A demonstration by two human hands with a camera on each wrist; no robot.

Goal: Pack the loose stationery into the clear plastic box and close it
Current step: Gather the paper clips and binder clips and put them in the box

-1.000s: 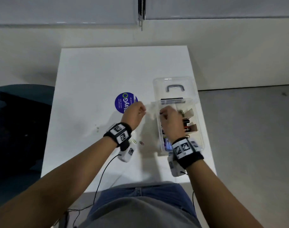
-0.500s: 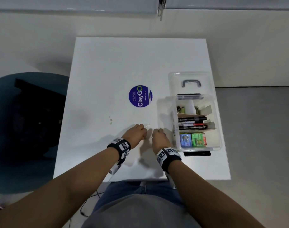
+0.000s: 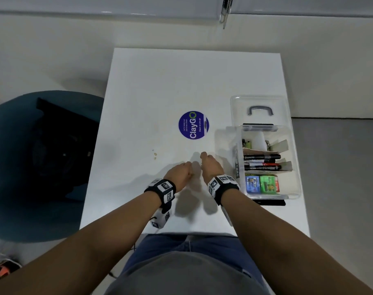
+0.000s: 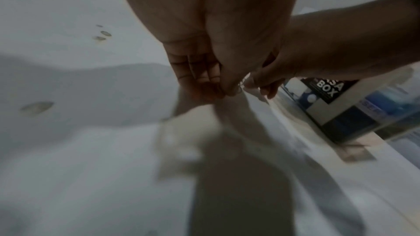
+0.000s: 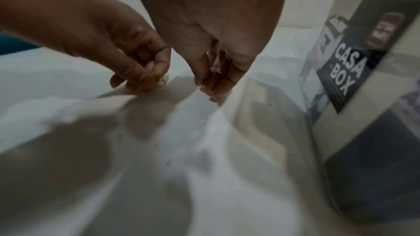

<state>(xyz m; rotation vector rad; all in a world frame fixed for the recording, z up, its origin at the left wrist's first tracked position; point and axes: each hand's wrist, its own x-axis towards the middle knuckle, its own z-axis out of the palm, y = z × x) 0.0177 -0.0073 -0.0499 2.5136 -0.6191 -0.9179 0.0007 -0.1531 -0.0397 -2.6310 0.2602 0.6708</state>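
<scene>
**Colours and patterns**

Desk [image 3: 160, 86] was white with small brownish stains [image 3: 154, 154]. Round sticker [image 3: 193, 125] was dark blue, white lettering, green ring. Clear plastic box [image 3: 296, 188] was see-through with a grey handle [image 3: 260, 110] and a black-and-white label [image 5: 345, 71]. Inside were black markers [image 3: 262, 156], one with red, plus a blue pack [image 3: 253, 184] and a green pack [image 3: 268, 184]. Wristbands [image 3: 164, 189] were black with black-and-white square tags. Paper clip [image 5: 159, 80] in the left hand [image 5: 127, 56] looked yellowish.
</scene>
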